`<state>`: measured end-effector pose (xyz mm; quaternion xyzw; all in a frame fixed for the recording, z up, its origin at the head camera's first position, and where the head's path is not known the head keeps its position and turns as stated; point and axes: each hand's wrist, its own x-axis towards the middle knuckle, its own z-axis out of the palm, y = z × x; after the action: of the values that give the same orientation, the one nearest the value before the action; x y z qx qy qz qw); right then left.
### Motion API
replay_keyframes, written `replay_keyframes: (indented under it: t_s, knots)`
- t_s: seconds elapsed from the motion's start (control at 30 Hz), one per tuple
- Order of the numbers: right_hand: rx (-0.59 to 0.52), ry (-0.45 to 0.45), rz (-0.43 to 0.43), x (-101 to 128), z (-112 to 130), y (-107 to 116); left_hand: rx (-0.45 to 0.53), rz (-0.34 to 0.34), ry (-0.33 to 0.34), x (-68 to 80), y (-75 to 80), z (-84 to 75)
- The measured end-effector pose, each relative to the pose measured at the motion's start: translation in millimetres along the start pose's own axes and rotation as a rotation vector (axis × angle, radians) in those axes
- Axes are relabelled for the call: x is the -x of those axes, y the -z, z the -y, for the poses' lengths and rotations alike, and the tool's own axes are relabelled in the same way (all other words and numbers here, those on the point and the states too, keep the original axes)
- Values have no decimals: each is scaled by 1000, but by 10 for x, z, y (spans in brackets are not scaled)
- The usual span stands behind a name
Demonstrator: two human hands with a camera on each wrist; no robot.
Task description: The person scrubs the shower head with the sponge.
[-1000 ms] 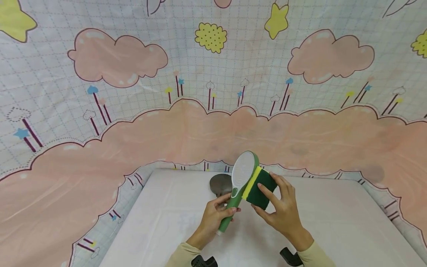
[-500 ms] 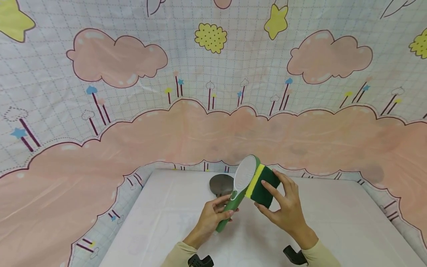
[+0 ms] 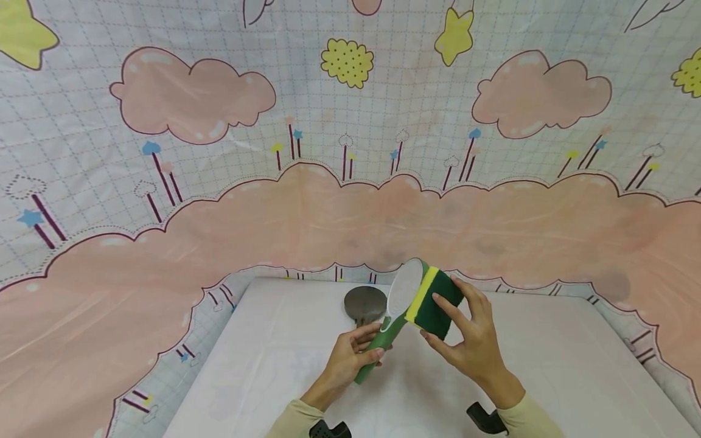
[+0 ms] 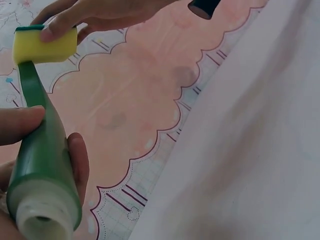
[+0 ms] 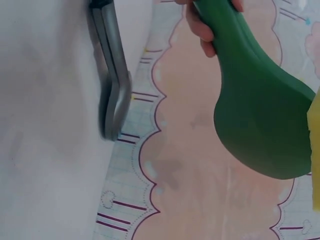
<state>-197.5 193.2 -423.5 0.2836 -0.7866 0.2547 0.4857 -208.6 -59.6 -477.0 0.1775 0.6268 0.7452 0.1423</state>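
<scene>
Above the white worktop (image 3: 263, 365), the left hand (image 3: 345, 362) is wrapped around the handle of a green dish brush (image 3: 395, 313), which tilts up toward 1 o'clock. The right hand (image 3: 468, 337) pinches the yellow-and-green sponge (image 3: 432, 298) against the brush head. A gray metal spatula (image 3: 364, 302) lies just behind, at 11 o'clock of the hands.

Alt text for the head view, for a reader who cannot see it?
Above a white table, a person's left hand grips the handle of a green paddle while the right hand holds a yellow-and-green sponge against its head. A grey metal utensil lies behind; a cartoon-cloud backdrop hangs beyond.
</scene>
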Motion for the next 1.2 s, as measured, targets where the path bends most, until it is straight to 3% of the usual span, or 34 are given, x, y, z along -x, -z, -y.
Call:
replay_keyframes:
  t_s: [0.2, 0.4, 0.67, 1.2]
  knots:
    - [55, 48, -62, -9, -9, -38, 58, -1, -4, -21, -97, -28]
    - [84, 65, -88, 10, -23, -80, 88, -55, 0, -26, -222, -84]
    - [119, 68, -73, 66, -50, -129, 145, -135, 9, -67, -331, -120]
    - [119, 53, 6, 185, -39, -201, 144, -179, -9, -136, -407, -104]
